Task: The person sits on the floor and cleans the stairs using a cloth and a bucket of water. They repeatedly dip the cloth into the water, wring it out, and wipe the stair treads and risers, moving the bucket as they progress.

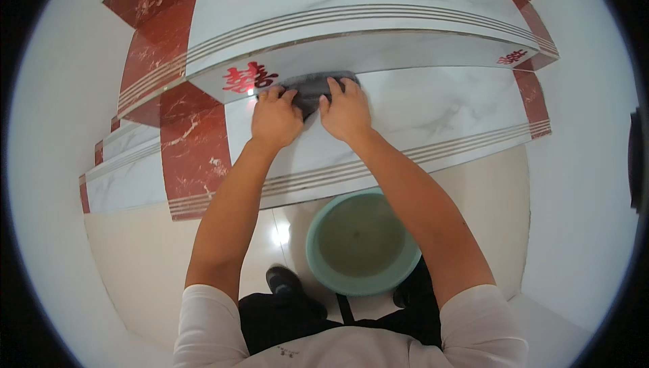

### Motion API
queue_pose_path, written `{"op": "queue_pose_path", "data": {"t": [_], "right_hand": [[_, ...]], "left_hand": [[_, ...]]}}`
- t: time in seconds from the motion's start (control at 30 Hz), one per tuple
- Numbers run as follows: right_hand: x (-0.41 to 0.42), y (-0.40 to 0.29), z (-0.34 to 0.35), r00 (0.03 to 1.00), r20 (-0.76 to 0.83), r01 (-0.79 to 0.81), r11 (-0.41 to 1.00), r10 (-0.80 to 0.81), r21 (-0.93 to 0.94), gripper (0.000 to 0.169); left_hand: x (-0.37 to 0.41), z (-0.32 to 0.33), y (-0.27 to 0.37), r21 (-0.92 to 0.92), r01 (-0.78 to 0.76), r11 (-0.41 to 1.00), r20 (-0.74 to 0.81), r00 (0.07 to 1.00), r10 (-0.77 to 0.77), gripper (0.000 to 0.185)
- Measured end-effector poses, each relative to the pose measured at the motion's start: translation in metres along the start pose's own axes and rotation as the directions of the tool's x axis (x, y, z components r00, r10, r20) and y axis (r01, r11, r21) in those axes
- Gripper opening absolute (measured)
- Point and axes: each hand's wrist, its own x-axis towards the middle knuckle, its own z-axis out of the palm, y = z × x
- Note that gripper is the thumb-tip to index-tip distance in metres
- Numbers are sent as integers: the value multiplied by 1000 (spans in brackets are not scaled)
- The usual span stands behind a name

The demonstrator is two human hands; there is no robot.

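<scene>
A dark grey cloth (308,89) lies bunched on the white marble-look stair tread (426,99), its far edge against the riser (405,51). My left hand (278,117) grips the cloth's left end, close to a red paper cutout (250,77) stuck on the riser. On the right part of the cloth, my right hand (347,110) presses down with its fingers bent over the fabric. Part of the cloth is hidden beneath both hands.
Below the step, a pale green basin (317,276) of murky water stands on beige floor tiles (481,200), partly behind my right forearm. Red marble-look bands (195,139) border the stairs. White walls (573,165) rise on both sides. My dark shoe (283,279) is left of the basin.
</scene>
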Motion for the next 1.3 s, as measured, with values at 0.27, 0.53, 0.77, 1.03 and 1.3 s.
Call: {"op": "queue_pose_path", "data": {"t": [0.27, 0.53, 0.77, 1.03, 1.3], "right_hand": [[-32, -24, 37, 950, 66, 307, 951, -305, -30, 62], [-159, 84, -85, 725, 457, 504, 849, -515, 156, 58], [-72, 16, -17, 981, 143, 139, 990, -133, -38, 47], [-12, -10, 32, 928, 168, 332, 943, -332, 28, 59], [9, 190, -66, 922, 49, 388, 912, -385, -134, 54]], "left_hand": [[-56, 35, -38, -22, -120, 993, -111, 987, 117, 68], [-195, 28, 37, -115, -444, 889, 304, 836, 457, 79], [-87, 49, 36, -180, -194, 964, -94, 979, 179, 32], [-50, 50, -4, 134, 264, 955, -63, 964, -258, 78], [45, 124, 201, 105, 112, 988, 23, 993, -115, 82]]}}
